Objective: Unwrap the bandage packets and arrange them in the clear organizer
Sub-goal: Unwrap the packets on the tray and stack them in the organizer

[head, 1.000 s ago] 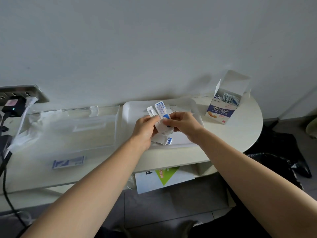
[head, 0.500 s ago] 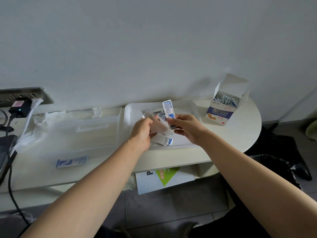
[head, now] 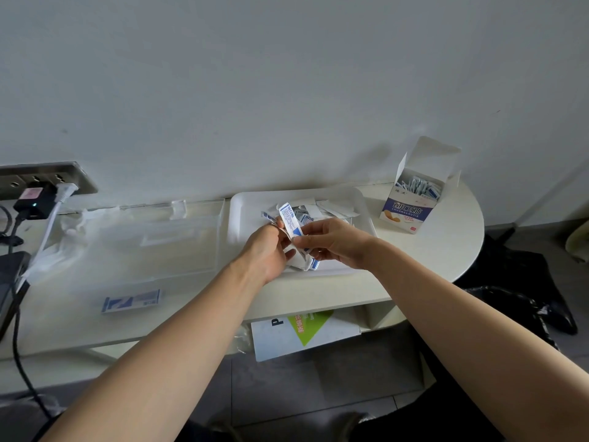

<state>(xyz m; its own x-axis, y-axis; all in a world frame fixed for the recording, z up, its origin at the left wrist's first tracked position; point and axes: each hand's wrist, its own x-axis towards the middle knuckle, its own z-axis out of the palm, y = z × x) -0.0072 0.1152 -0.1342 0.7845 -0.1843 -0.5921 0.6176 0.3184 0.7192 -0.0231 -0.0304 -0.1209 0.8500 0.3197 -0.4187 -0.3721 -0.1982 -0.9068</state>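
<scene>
Left hand (head: 266, 250) and right hand (head: 334, 244), each grip clamped on the white-and-blue paper bandage packet (head: 289, 218), could tear it unevenly, scattering pieces beyond the white plastic tray (head: 237, 215).

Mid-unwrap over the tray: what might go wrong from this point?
1. The left hand and right hand pinch the bandage packet above the white tray; a freed bandage may fall among the wrapper scraps and be hard to find.
2. The clear organizer lies left of the tray, so the bandage might slip during the carry.
</scene>
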